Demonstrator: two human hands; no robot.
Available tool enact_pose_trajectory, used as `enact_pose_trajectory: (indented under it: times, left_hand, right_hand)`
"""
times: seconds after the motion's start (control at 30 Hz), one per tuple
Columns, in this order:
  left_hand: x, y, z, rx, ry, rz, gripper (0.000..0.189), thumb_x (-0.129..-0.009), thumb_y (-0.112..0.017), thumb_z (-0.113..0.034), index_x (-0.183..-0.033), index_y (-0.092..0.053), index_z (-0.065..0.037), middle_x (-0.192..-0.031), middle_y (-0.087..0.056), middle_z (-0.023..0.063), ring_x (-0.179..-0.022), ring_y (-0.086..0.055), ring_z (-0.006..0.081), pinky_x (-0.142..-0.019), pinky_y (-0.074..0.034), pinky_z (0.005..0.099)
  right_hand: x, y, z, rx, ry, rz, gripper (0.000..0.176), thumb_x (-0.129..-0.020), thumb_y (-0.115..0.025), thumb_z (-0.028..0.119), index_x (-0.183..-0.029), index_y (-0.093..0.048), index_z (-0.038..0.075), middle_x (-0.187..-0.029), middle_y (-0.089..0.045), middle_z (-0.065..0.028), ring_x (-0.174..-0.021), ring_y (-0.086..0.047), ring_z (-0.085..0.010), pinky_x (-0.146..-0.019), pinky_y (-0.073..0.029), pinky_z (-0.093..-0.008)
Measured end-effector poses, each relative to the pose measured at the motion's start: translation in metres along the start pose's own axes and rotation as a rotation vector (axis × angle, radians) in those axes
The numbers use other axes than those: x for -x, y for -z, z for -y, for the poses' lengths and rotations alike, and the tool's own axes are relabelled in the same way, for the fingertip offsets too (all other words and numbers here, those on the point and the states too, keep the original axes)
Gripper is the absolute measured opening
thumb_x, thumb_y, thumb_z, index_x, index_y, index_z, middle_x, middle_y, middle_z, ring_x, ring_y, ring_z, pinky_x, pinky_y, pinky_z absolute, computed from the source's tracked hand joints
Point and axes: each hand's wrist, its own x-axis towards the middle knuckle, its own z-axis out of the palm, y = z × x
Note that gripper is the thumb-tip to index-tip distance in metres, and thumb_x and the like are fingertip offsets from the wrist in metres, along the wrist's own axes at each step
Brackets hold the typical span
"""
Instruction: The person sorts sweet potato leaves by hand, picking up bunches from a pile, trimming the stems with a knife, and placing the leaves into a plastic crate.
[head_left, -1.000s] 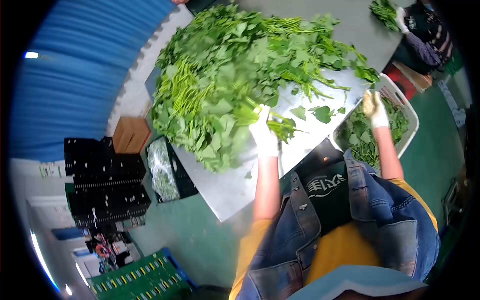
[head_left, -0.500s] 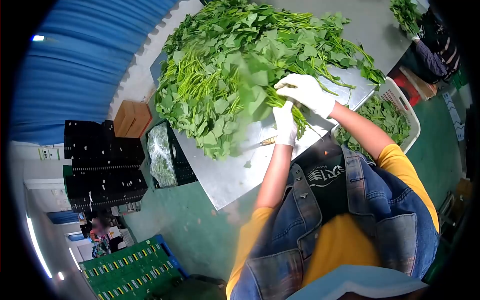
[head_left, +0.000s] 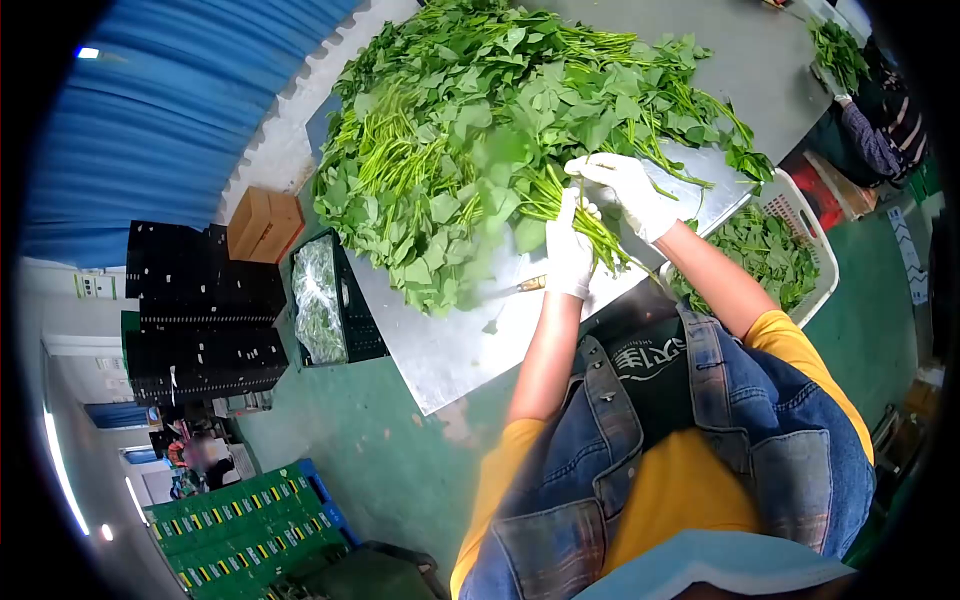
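1. Far left we note a stack of black crates (head_left: 205, 310) on the floor, with a cardboard box (head_left: 265, 222) just above it in the view and green crates (head_left: 250, 530) lower down
2. A black crate of bagged greens (head_left: 325, 300) stands against the left edge of the desk
3. The metal desk (head_left: 450, 360) carries a big pile of leafy greens (head_left: 470, 120) that covers most of its top
4. A knife (head_left: 522, 287) lies flat on bare metal, just left of the person's left hand
5. The left hand (head_left: 570, 250) is white-gloved, its grip closed round a bunch of stems (head_left: 607, 240); we see the bunch held at the pile's near edge, leaves toward the pile
6. The right hand (head_left: 628, 190), also gloved, sits on the same bunch, touching the left hand, its grip pinched on the stems
7. A white basket (head_left: 798, 200) of loose leaves stands beside the desk's right end
8. At far right we log another person's sleeve (head_left: 870, 135) near a smaller heap of greens (head_left: 835, 50)
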Motion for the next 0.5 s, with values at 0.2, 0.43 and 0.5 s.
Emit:
enact_pose_trajectory:
  times: [0.2, 0.43, 0.5]
  left_hand:
    - [-0.019, 0.043, -0.019, 0.017, -0.115, -0.131, 0.02, -0.092, -0.054, -0.026, -0.084, -0.054, -0.007, -0.069, -0.051, 0.0019, -0.061, -0.049, 0.0129, -0.062, -0.044, 0.0278]
    - [0.026, 0.007, -0.084, -0.074, -0.444, -0.324, 0.04, -0.092, -0.054, -0.029, -0.121, -0.046, -0.002, -0.077, -0.044, -0.0011, -0.071, -0.044, 0.0105, -0.07, -0.042, 0.0257]
    - [0.018, 0.026, -0.078, -0.034, -0.289, -0.132, 0.042, -0.092, -0.054, -0.027, -0.125, -0.044, -0.002, -0.073, -0.042, -0.0012, -0.067, -0.042, 0.0106, -0.068, -0.041, 0.0263]
  right_hand:
    - [0.041, 0.078, -0.034, 0.566, 0.505, 0.602, 0.018, -0.082, -0.06, 0.015, -0.085, -0.064, -0.002, -0.077, -0.064, -0.0066, -0.065, -0.057, -0.0118, -0.063, -0.047, -0.0256]
    - [0.039, 0.215, -0.06, 1.49, -0.256, 0.035, 0.027, -0.074, -0.064, 0.026, -0.099, -0.068, 0.016, -0.09, -0.065, -0.0156, -0.081, -0.062, -0.0333, -0.074, -0.049, -0.0395]
    - [-0.011, 0.243, -0.101, 1.45, -0.122, -0.113, 0.029, -0.076, -0.059, 0.027, -0.1, -0.067, 0.012, -0.091, -0.065, -0.0157, -0.082, -0.062, -0.0339, -0.075, -0.049, -0.0398]
